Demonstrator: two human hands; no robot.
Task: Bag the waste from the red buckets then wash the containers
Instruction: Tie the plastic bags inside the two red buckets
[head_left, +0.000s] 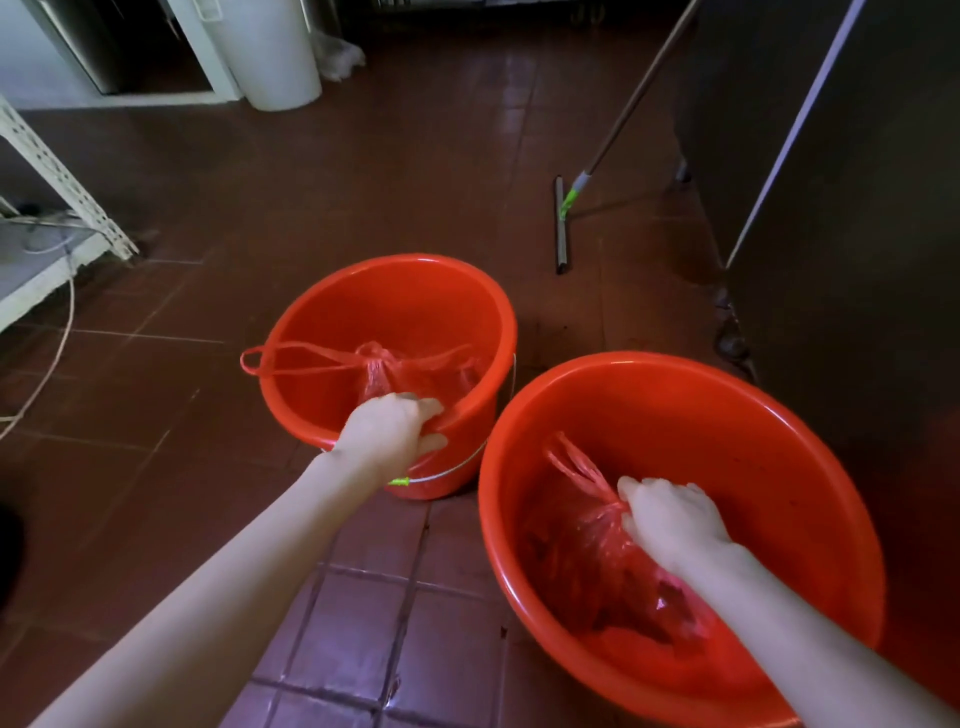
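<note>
Head view: two red buckets sat on brown floor tiles (260, 182), nearly touching. L hand (389, 431) was clamped over the near rim of the smaller bucket (322, 312), fingers inside, thumb outside. A tied red bag (384, 371) lay in it, w/ one handle loop draped over the left rim. R hand (670, 519) was inside the bigger bucket (779, 447), fist closed on the bunched neck of a second red bag (582, 561) (contents unclear). A squeegee (562, 223) rested on the floor beyond.

Open tiled floor (322, 197) beyond both buckets; squeegee (562, 223) and dark cabinet (841, 260) crowd the right.
</note>
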